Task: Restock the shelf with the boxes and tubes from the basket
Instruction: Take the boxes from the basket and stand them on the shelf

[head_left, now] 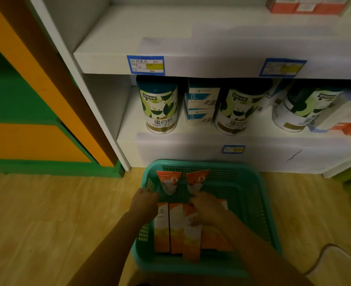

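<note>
A teal basket stands on the floor before the white shelf. Two orange tubes lie at its far end. Several orange-and-white boxes lie side by side at its near end. My right hand grips one box, which sits tilted above its neighbours. My left hand is at the basket's left wall, above the leftmost box. Its fingers point down and are hidden behind the back of the hand.
The lower shelf holds three green-and-white cans with blue-and-white cartons between them. Red-and-white boxes sit on the upper shelf at the right, and its left part is bare. An orange and green wall rises at the left.
</note>
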The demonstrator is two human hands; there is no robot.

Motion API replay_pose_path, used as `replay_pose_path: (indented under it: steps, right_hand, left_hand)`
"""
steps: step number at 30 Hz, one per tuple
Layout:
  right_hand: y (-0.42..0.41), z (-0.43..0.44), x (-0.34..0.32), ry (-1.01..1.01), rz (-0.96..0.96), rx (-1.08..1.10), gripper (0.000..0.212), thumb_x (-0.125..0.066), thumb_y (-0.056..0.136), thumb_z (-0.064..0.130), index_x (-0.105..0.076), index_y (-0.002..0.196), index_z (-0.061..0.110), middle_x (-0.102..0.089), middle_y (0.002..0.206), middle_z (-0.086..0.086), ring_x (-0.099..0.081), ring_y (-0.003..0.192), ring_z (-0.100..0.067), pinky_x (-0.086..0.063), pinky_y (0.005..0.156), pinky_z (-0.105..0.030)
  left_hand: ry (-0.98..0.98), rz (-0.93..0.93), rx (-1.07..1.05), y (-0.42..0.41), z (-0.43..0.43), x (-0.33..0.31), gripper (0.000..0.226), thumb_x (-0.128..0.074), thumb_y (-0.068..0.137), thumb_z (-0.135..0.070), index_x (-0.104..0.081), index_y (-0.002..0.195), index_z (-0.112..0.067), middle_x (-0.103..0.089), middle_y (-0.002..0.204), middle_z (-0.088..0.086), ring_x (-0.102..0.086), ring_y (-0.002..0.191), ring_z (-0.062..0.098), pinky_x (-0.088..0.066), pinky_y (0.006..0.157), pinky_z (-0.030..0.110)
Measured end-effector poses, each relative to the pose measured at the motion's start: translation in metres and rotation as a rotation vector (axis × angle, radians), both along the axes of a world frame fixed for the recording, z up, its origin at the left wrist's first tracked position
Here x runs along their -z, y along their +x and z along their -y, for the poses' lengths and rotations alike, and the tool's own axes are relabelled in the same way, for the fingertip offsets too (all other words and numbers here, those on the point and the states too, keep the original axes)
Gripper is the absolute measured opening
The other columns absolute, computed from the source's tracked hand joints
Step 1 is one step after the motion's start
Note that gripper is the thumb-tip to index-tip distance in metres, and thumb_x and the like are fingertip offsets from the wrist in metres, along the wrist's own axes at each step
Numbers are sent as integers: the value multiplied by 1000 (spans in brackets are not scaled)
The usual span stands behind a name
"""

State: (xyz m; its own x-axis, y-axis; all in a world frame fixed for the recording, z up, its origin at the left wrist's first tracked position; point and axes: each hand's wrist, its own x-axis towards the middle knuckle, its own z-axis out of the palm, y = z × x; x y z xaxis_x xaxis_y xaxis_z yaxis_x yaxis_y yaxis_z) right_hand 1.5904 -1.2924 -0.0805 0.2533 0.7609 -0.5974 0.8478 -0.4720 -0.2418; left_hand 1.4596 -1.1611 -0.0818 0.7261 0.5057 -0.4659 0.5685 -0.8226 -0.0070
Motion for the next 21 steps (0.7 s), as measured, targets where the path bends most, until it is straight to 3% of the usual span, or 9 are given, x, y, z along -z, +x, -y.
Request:
replay_pose_path:
  steps: [3,10,13,17,21]
  right_hand:
    - [8,7,-14,5,-145,51,53,-67,81,34,-49,126,13,-46,133,-9,-48,117,-25,-41,85,-31]
    - [9,13,-19,25,-165,50,55,-66,81,36,-47,130,17,-50,132,-7,-49,117,-23,-42,92,-33]
    - [9,12,-18,22,-163,54,56,-66,82,35,-45,130,18,-50,133,-6,-48,119,-22,-41,91,-31]
    - [9,11,-17,28,-176,77,55,-66,82,36,-46,130,19,-50,132,-6,-48,119,-22,-36,80,-29]
    - [9,13,-16,52,-236,123,55,-69,79,34,-49,128,21,-54,130,-5,-51,116,-22,-44,92,-32]
  left_hand:
    - [42,-90,174,4,2,12,32,-45,89,-21,-56,118,-12,-58,127,8,-46,123,23,-29,106,34]
    - [-5,-249,287,11,3,32,47,-42,90,-17,-37,136,-6,-46,138,16,-37,130,31,-23,112,40]
    - [-46,-273,284,12,-1,34,52,-45,90,-24,-36,138,-8,-42,142,15,-33,134,31,-21,114,41]
    - [-117,-259,253,17,-12,25,56,-52,87,-40,-44,134,-12,-42,140,14,-32,133,30,-20,114,41]
    - [-405,-198,65,15,-16,13,53,-62,83,-34,-46,129,-17,-51,135,8,-44,126,27,-34,107,39]
